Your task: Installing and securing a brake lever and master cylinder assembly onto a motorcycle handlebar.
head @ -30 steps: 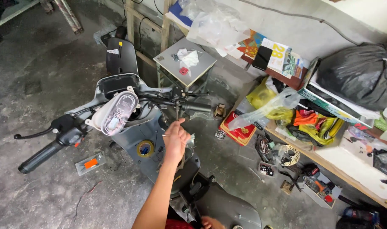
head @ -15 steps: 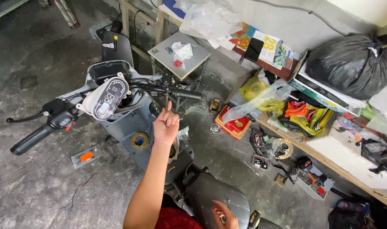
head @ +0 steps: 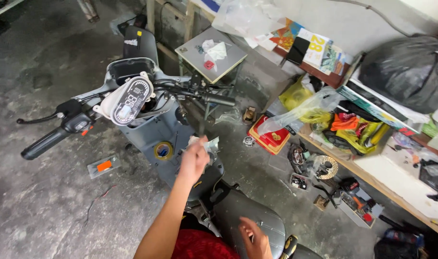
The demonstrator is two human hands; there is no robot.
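Observation:
I sit astride a grey scooter [head: 156, 129] with its front panels off. Its oval speedometer [head: 128, 100] hangs loose between the handlebar grips [head: 43, 144]. My left hand [head: 194, 160] is stretched out over the leg shield, blurred by motion, its fingers at a crumpled pale piece [head: 208, 143] on the scooter body. Whether it grips that piece I cannot tell. My right hand [head: 255, 237] rests low on the dark seat [head: 238, 211] with its fingers spread.
A small grey stool-table [head: 214, 55] with a rag stands just ahead. A low wooden shelf [head: 387, 168] at the right holds bags, a black sack [head: 406, 72], a brake disc [head: 327, 168] and tools. A red flat box [head: 269, 136] and a small orange-marked part [head: 102, 166] lie on the concrete floor.
My left hand has dropped from a raised, open-fingered pose down to the pale piece on the scooter body. My right hand has come into view on the seat. The camera has tilted.

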